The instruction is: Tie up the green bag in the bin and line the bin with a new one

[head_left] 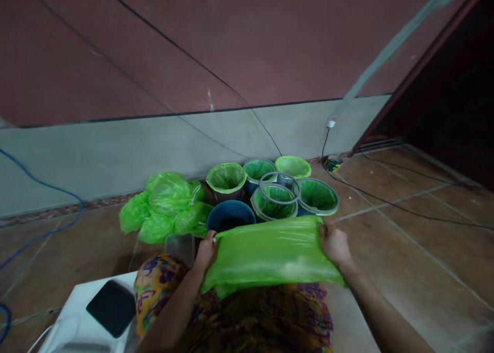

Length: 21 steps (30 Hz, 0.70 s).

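A green plastic bag (266,255) is stretched out sideways above my lap. My left hand (206,251) grips its upper left corner, and my right hand (335,244) is closed on the upper right corner. Just beyond the bag stands a blue bin (231,207) with no liner showing at its rim. Behind and to its right are several bins lined with green bags, among them a lined bin (318,194) and another lined bin (226,178). Loose grey rings (298,188) lie across the tops of the nearer ones.
Tied green bags (165,204) are heaped left of the bins, beside a clear plastic container (180,247). A dark flat object (112,307) rests on a white surface (69,317) at lower left. A blue cable (57,229) and a black cable (405,212) cross the floor. A small tin (333,162) stands by the wall.
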Each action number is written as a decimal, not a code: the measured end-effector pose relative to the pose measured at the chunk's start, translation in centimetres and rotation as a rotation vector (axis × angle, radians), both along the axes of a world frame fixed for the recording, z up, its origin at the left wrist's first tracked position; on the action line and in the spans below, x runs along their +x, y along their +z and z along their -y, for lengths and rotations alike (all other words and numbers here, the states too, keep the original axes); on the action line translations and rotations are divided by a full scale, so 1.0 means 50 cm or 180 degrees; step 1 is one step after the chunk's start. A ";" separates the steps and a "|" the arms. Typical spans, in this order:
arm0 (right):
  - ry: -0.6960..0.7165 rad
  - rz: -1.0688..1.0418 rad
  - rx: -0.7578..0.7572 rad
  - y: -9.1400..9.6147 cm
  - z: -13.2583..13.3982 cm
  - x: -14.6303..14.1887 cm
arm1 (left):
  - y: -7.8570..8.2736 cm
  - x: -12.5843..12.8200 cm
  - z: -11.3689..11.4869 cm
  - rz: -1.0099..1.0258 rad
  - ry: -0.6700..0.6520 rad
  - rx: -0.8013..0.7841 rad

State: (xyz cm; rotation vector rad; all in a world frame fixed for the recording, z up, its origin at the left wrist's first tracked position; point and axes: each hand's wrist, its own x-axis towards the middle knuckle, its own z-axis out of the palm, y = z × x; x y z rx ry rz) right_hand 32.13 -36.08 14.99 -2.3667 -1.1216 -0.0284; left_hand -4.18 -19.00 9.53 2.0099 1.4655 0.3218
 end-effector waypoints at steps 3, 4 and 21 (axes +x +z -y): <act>-0.0084 -0.0111 0.0014 -0.049 -0.003 -0.005 | -0.047 0.026 0.017 -0.0183 -0.0053 -0.0146; -0.0110 -0.0145 0.0053 -0.061 -0.005 -0.006 | -0.058 0.037 0.024 -0.0244 -0.0086 -0.0194; 0.0176 -0.3702 0.1153 -0.014 0.036 0.007 | 0.063 0.178 0.031 -0.0742 -0.0773 -0.0423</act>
